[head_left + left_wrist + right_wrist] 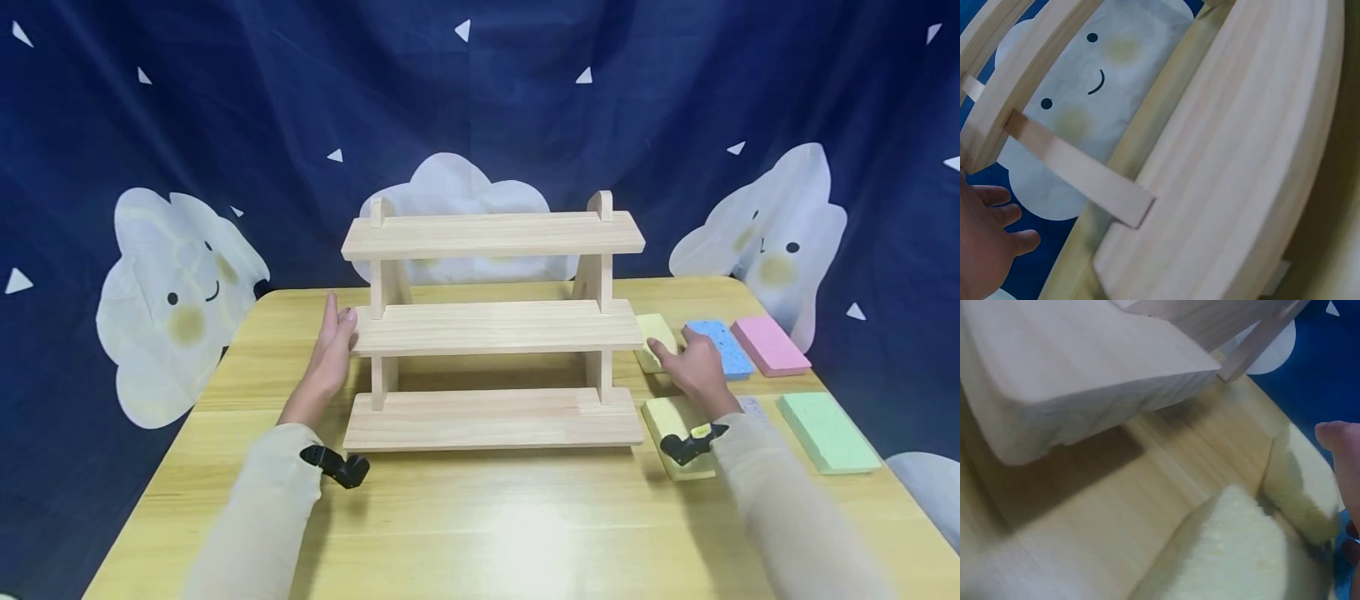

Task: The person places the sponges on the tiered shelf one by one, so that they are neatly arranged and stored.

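A three-tier wooden shelf [495, 325] stands on the table. My left hand [330, 350] is at the left end of its middle board, thumb by the board's edge and fingers extended; the left wrist view shows that hand [991, 237] at the lower left. My right hand [697, 371] is over the sponges to the right of the shelf, thumb spread over a yellow sponge [651, 329] and the other fingers toward a blue sponge [723, 346]. In the right wrist view the thumb [1338, 434] appears beside the far yellow sponge [1300, 487]; most fingers are out of sight.
A nearer yellow sponge [671, 425] lies beneath my right wrist, with a greyish sponge [752, 408] partly covered by the sleeve. Farther right are a pink sponge [771, 346] and a green sponge [828, 433]. A dark blue cloud-patterned curtain [480, 100] hangs behind the table [480, 517].
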